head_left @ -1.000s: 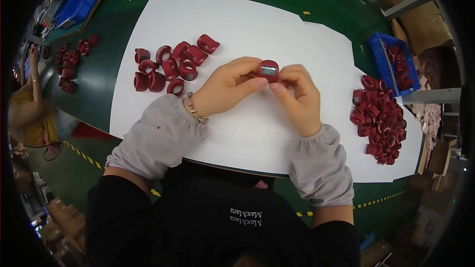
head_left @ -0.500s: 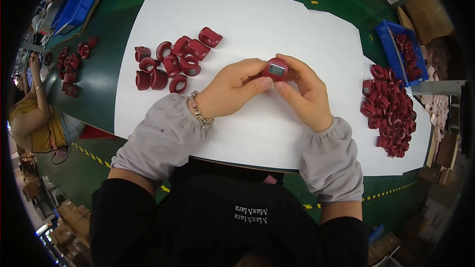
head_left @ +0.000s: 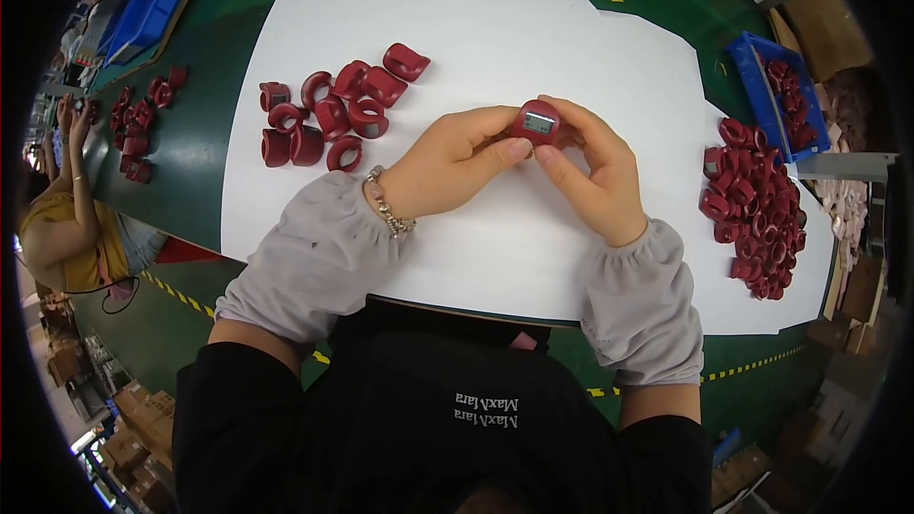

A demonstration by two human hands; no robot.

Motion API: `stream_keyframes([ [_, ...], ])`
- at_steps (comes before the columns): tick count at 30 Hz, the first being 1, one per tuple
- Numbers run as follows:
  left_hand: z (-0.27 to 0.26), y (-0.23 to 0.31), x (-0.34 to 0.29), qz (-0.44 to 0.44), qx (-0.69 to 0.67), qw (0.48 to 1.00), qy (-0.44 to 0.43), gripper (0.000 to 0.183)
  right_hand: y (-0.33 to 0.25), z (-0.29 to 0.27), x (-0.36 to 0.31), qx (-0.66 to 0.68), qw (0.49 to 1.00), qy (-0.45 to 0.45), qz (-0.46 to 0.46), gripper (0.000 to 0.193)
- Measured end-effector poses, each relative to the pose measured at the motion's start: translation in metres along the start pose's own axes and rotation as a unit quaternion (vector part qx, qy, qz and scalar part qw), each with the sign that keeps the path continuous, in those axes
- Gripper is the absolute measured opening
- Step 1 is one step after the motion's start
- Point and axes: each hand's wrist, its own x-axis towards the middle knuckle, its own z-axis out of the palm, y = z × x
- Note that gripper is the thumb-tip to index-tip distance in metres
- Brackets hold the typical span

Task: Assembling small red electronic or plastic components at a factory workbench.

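Above the white sheet, both my hands hold one dark red ring-shaped device with a small grey display turned up toward me. My left hand grips its left side between thumb and fingers. On its other side my right hand has its fingers curled behind it and the thumb near its lower edge. The back of the device is hidden by my fingers. Left of my hands lies a loose group of similar red ring-shaped devices, some on their sides, some upright.
A dense heap of red ring-shaped devices lies at the right on the white sheet. Behind it stands a blue bin holding more. On the green table at far left are further pieces, near a co-worker in yellow.
The held device has tilted slightly, its display now turned a little differently. Both hands keep their hold. At far left, the co-worker's hands have shifted, with a dark red piece visible by them.
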Motion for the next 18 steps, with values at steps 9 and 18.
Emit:
stream_keyframes([
  [9, 0.0002, 0.0028, -0.0001, -0.016, -0.042, 0.999, -0.022, 0.030, -0.0033, 0.0024, -0.0003, -0.011, 1.000, -0.004, 0.005, 0.043],
  [18, -0.0001, 0.0057, 0.0008, -0.046, -0.065, 0.996, -0.041, 0.030, -0.0010, 0.0041, -0.0012, 0.015, 1.000, 0.013, 0.003, 0.036],
])
